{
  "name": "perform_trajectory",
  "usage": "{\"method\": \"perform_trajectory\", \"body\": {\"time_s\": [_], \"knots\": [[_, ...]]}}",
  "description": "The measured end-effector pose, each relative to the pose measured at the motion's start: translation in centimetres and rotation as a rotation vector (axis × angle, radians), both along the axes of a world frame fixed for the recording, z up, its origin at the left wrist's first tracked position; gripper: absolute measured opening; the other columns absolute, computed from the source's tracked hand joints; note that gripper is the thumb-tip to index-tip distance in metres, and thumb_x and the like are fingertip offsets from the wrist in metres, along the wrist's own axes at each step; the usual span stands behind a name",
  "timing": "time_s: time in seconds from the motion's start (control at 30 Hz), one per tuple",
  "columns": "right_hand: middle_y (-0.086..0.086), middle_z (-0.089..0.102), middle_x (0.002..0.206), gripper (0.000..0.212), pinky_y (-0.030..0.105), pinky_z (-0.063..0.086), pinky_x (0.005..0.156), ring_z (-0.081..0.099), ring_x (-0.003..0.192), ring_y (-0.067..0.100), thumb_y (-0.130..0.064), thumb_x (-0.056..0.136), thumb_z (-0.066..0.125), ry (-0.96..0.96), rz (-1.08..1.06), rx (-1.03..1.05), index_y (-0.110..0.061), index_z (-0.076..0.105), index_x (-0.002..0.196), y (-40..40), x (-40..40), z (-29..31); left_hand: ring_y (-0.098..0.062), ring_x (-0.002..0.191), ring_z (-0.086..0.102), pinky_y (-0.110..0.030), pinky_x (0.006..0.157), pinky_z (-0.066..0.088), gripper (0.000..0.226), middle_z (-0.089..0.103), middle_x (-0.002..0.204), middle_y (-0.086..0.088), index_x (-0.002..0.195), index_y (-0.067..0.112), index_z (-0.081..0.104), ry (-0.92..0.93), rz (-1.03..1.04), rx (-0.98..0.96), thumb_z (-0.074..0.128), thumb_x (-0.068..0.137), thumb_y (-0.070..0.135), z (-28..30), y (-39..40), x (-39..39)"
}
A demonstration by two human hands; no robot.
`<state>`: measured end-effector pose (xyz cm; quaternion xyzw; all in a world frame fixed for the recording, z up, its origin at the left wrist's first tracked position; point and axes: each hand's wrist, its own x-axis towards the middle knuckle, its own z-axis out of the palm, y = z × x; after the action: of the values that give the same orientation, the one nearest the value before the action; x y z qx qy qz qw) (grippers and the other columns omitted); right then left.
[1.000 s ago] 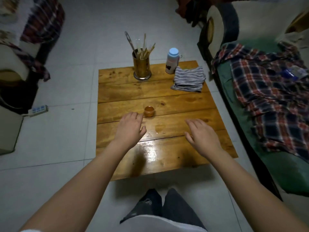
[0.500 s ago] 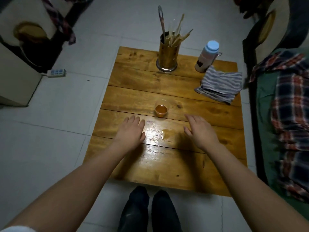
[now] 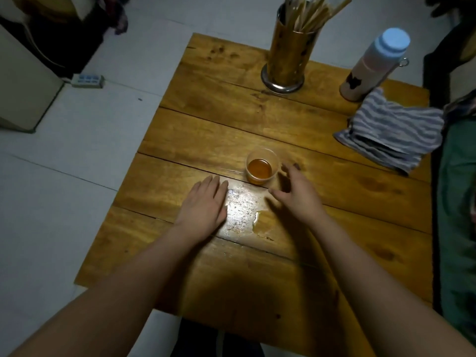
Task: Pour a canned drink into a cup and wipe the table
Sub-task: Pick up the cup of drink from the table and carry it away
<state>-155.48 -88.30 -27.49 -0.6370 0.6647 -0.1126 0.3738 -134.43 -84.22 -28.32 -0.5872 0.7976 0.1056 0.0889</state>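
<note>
A small clear plastic cup [image 3: 262, 166] with amber drink in it stands near the middle of the wooden table [image 3: 206, 130]. A small puddle [image 3: 261, 224] of spilled drink lies on the boards just in front of it. My left hand [image 3: 204, 206] lies flat and open on the table, left of the puddle. My right hand [image 3: 296, 193] hovers just right of the cup with fingers spread, close to it and holding nothing. A folded striped cloth [image 3: 389, 131] rests at the table's right edge. No can is in view.
A brass holder with sticks [image 3: 289, 55] stands at the table's far edge, with a pale bottle with a blue cap [image 3: 373, 64] to its right. A green sofa [image 3: 461, 191] borders the right side. A power strip [image 3: 87, 80] lies on the tiled floor, left.
The camera has moved closer and tilted down. My right hand has shifted left and forward toward the cup. My left hand has stayed flat on the table.
</note>
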Motion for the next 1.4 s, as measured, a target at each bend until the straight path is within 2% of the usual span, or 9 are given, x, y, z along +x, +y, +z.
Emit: {"method": "perform_trajectory", "body": {"time_s": [0.1, 0.23, 0.37, 0.67, 0.77, 0.83, 0.97, 1.2, 1.4], "knots": [[0.003, 0.041, 0.142, 0.087, 0.028, 0.032, 0.104, 0.039, 0.129, 0.017, -0.022, 0.07, 0.078, -0.168, -0.05, 0.009, -0.017, 0.029, 0.142, -0.9, 0.6, -0.9, -0.028, 0.139, 0.023, -0.038, 0.115, 0.014, 0.059, 0.026, 0.15, -0.015, 0.145, 0.01, 0.021, -0.008, 0.011, 0.014, 0.039, 0.095, 0.034, -1.3, 0.3, 0.2], [0.0, 0.044, 0.139, 0.094, 0.026, 0.032, 0.102, 0.04, 0.125, 0.013, -0.022, 0.064, 0.083, -0.296, -0.102, -0.007, -0.02, 0.029, 0.14, -1.0, 1.4, -1.8, -0.033, 0.116, 0.055, -0.044, 0.098, 0.042, 0.057, 0.057, 0.126, -0.019, 0.127, 0.007, 0.053, -0.015, 0.018, -0.026, 0.068, 0.077, 0.031, -2.5, 0.7, 0.6], [-0.001, 0.048, 0.135, 0.089, 0.036, 0.037, 0.106, 0.044, 0.124, 0.015, -0.021, 0.061, 0.084, -0.383, -0.164, -0.054, -0.023, 0.033, 0.135, -1.2, 2.0, -2.8, -0.03, 0.111, 0.059, -0.042, 0.094, 0.045, 0.057, 0.06, 0.123, -0.016, 0.122, 0.009, 0.058, -0.037, 0.006, -0.082, 0.073, 0.072, 0.032, -3.1, 1.0, 0.8], [-0.009, 0.055, 0.119, 0.071, 0.028, 0.044, 0.096, 0.054, 0.11, 0.01, -0.02, 0.061, 0.083, -0.492, -0.29, -0.125, -0.021, 0.044, 0.12, -1.2, 3.1, -2.9, -0.029, 0.112, 0.059, -0.042, 0.092, 0.047, 0.057, 0.06, 0.124, -0.016, 0.121, 0.01, 0.06, -0.053, 0.017, -0.077, 0.074, 0.07, 0.03, -3.5, 1.1, 0.7], [-0.008, 0.053, 0.12, 0.07, 0.024, 0.043, 0.095, 0.052, 0.11, 0.008, -0.016, 0.064, 0.082, -0.495, -0.282, -0.142, -0.017, 0.043, 0.122, -1.3, 3.0, -1.5, -0.03, 0.122, 0.051, -0.041, 0.101, 0.04, 0.055, 0.052, 0.134, -0.016, 0.129, 0.011, 0.052, -0.041, 0.043, -0.032, 0.065, 0.08, 0.03, -2.6, 1.2, 0.5], [-0.007, 0.053, 0.12, 0.069, 0.021, 0.044, 0.092, 0.052, 0.11, 0.007, -0.017, 0.064, 0.082, -0.489, -0.269, -0.16, -0.016, 0.043, 0.122, -1.2, 2.9, 0.1, -0.029, 0.137, 0.03, -0.04, 0.112, 0.022, 0.053, 0.032, 0.148, -0.015, 0.142, 0.012, 0.032, -0.011, 0.057, 0.036, 0.045, 0.093, 0.03, -1.8, 1.3, 0.1], [-0.01, 0.054, 0.117, 0.068, 0.008, 0.043, 0.084, 0.053, 0.108, 0.004, -0.018, 0.064, 0.082, -0.505, -0.236, -0.201, -0.02, 0.044, 0.12, -0.7, 3.0, 4.5, -0.025, 0.142, 0.012, -0.035, 0.116, 0.007, 0.053, 0.015, 0.155, -0.011, 0.147, 0.016, 0.016, 0.049, 0.127, 0.043, 0.029, 0.098, 0.033, 1.3, 1.2, -0.6], [-0.027, 0.05, 0.106, 0.066, 0.005, 0.039, 0.084, 0.05, 0.099, -0.012, -0.018, 0.064, 0.082, -0.494, -0.137, -0.248, -0.03, 0.041, 0.113, 1.8, 3.4, 13.1, -0.021, 0.14, 0.017, -0.032, 0.113, 0.016, 0.051, 0.023, 0.152, -0.007, 0.145, 0.019, 0.022, 0.258, 0.282, 0.002, 0.033, 0.097, 0.034, 9.1, 2.2, -1.4], [-0.015, 0.056, 0.113, 0.065, 0.015, 0.043, 0.088, 0.054, 0.104, -0.003, -0.019, 0.062, 0.083, -0.519, -0.049, -0.216, -0.035, 0.042, 0.11, 4.8, 4.8, 18.5, -0.019, 0.123, 0.044, -0.03, 0.099, 0.035, 0.042, 0.048, 0.135, -0.006, 0.135, 0.016, 0.043, 0.869, 0.692, 0.048, 0.047, 0.093, 0.018, 15.3, 4.1, -1.3]]}}
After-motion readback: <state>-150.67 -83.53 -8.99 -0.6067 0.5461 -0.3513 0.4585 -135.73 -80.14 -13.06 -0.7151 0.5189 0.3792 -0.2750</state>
